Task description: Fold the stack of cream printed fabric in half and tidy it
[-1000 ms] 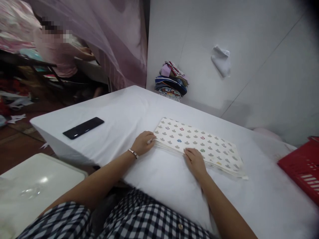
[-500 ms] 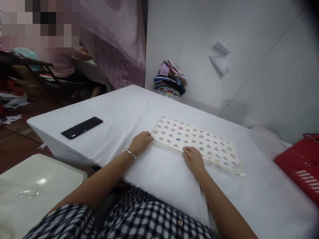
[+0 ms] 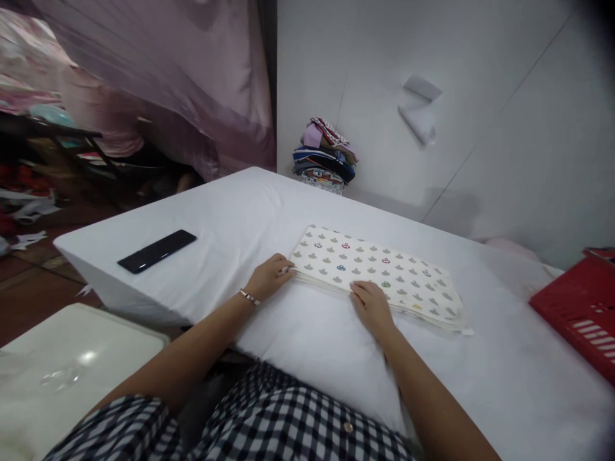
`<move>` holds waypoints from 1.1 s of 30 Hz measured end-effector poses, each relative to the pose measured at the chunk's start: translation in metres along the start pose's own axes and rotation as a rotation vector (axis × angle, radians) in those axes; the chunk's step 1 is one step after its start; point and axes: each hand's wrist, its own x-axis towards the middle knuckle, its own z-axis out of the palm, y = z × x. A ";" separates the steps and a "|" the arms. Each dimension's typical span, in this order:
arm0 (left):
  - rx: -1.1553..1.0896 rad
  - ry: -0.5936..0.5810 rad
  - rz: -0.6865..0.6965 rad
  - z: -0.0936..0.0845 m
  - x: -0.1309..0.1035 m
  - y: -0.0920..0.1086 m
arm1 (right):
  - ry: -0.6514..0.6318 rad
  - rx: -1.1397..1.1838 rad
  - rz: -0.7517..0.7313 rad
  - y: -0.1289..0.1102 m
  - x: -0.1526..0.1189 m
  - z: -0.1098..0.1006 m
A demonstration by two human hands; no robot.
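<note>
A folded cream cloth (image 3: 408, 275) lies flat in several layers, printed with grey shapes and a few small coloured motifs. My left hand (image 3: 269, 276), with a bracelet at the wrist, pinches its near left corner. Along the near edge, around the middle, my right hand (image 3: 373, 308) has its fingers closed over the border, the thumb tucked against the layers. Under the cloth spreads a white-covered table (image 3: 230, 211).
A black phone (image 3: 157, 251) rests on the table's left part. A red basket (image 3: 576, 307) stands at the right edge. Stacked fabrics (image 3: 324, 157) sit against the wall. A white glossy surface (image 3: 96, 378) is lower left. Beyond the curtain (image 3: 216, 77) a person (image 3: 103, 115) sits.
The view has shifted slightly, and the curtain now covers more of the person behind. Both hands keep their places on the cloth.
</note>
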 end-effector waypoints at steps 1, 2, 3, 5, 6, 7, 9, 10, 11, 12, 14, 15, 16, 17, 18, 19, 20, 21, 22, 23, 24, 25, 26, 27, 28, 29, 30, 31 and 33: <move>-0.023 -0.003 -0.018 0.001 0.001 0.001 | 0.000 0.000 0.000 0.000 0.000 0.000; -0.039 0.000 -0.033 0.003 0.003 0.003 | 0.000 0.001 -0.001 -0.001 0.000 -0.001; -0.051 0.007 -0.047 0.004 0.004 0.004 | 0.000 0.001 -0.001 -0.001 0.000 -0.001; -0.064 0.024 -0.072 0.006 0.007 0.007 | 0.002 0.000 0.001 -0.002 0.000 -0.002; -0.069 0.034 -0.083 0.007 0.008 0.008 | 0.003 -0.001 0.002 -0.003 0.000 -0.002; -0.075 0.040 -0.092 0.008 0.008 0.009 | 0.003 -0.002 0.003 -0.003 0.000 -0.002; -0.087 0.042 -0.123 0.008 0.008 0.009 | -0.001 0.001 0.003 -0.003 0.000 -0.002; -0.093 0.040 -0.145 0.008 0.007 0.009 | -0.001 0.004 0.003 -0.003 0.000 -0.001; -0.095 0.039 -0.170 0.008 0.006 0.009 | -0.001 0.008 0.004 -0.003 0.000 -0.001; -0.093 0.036 -0.190 0.008 0.006 0.008 | -0.001 0.011 0.006 -0.003 0.001 -0.001; -0.071 0.035 -0.198 0.008 0.005 0.006 | -0.004 0.014 0.014 -0.003 0.001 -0.002; -0.053 0.035 -0.188 0.008 0.005 0.005 | -0.008 0.013 0.021 -0.003 0.002 -0.002; -0.030 0.033 -0.170 0.008 0.005 0.005 | -0.015 0.011 0.027 -0.004 0.002 -0.003; -0.003 0.032 -0.146 0.007 0.007 0.005 | -0.018 0.010 0.034 -0.005 0.003 -0.004; 0.023 0.027 -0.117 0.006 0.008 0.005 | -0.018 0.009 0.040 -0.005 0.003 -0.004; 0.057 0.028 -0.073 0.005 0.011 0.007 | -0.019 0.008 0.042 -0.006 0.004 -0.004; 0.099 0.048 -0.001 0.005 0.015 0.010 | -0.014 0.007 0.043 -0.006 0.005 -0.004; 0.142 0.071 0.089 0.005 0.019 0.014 | -0.018 0.004 0.046 -0.006 0.006 -0.004; 0.169 0.073 0.178 0.006 0.024 0.019 | -0.027 -0.002 0.046 -0.006 0.007 -0.003; 0.179 0.052 0.261 0.008 0.029 0.025 | -0.036 -0.012 0.049 -0.005 0.008 -0.003; 0.184 0.034 0.335 0.012 0.034 0.031 | -0.043 -0.025 0.057 -0.005 0.009 -0.002; 0.187 0.005 0.403 0.018 0.038 0.038 | -0.050 -0.037 0.063 -0.004 0.010 -0.002; 0.196 -0.028 0.460 0.025 0.042 0.044 | -0.056 -0.048 0.067 -0.004 0.011 -0.002; 0.212 -0.060 0.504 0.034 0.044 0.050 | -0.062 -0.058 0.070 -0.004 0.011 -0.002; 0.235 -0.093 0.533 0.043 0.046 0.054 | -0.068 -0.066 0.069 -0.004 0.011 -0.004; 0.261 -0.124 0.548 0.052 0.047 0.057 | -0.074 -0.074 0.066 -0.004 0.011 -0.005; 0.287 -0.149 0.547 0.060 0.047 0.058 | -0.080 -0.081 0.062 -0.004 0.011 -0.007; 0.308 -0.167 0.534 0.068 0.047 0.058 | -0.089 -0.089 0.057 -0.004 0.009 -0.010; 0.328 -0.189 0.509 0.077 0.046 0.055 | -0.095 -0.108 0.056 -0.001 0.004 -0.017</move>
